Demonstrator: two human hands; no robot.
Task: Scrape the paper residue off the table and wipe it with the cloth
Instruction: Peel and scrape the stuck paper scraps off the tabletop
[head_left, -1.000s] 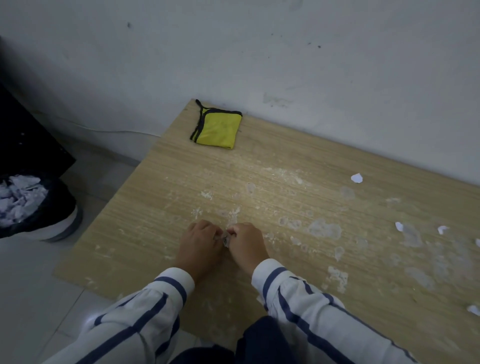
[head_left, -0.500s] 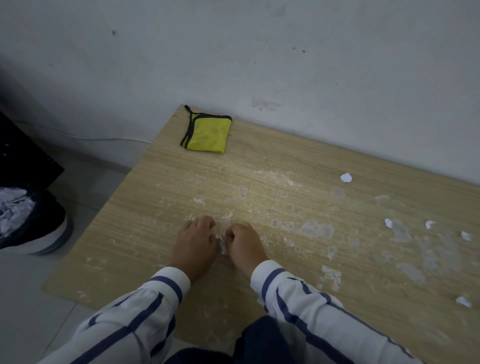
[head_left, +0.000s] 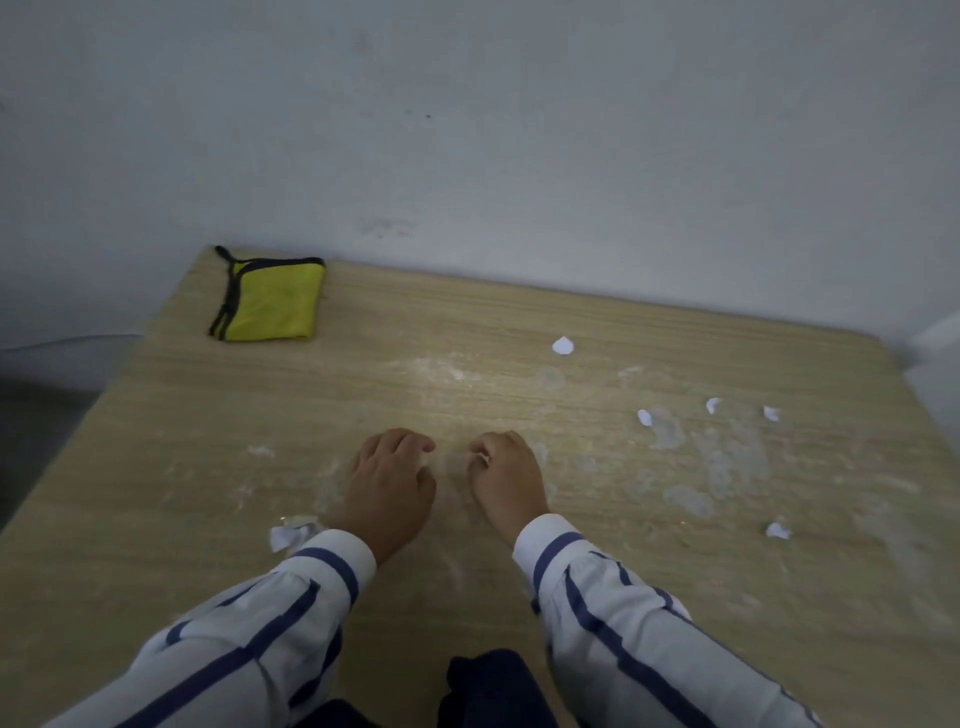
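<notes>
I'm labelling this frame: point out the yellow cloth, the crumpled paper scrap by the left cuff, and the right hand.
yellow cloth (head_left: 275, 304): head view, middle of its yellow face.
crumpled paper scrap (head_left: 287, 536): head view, its white middle.
right hand (head_left: 511, 483): head view, back of the hand; pinches a paper bit (head_left: 483, 458).

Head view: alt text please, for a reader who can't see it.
Two hands in striped sleeves work on a residue-streaked wooden table: the left hand rests with bent fingers, the right hand pinches a white scrap. A folded yellow cloth lies untouched at the far-left corner; torn paper bits dot the right.
</notes>
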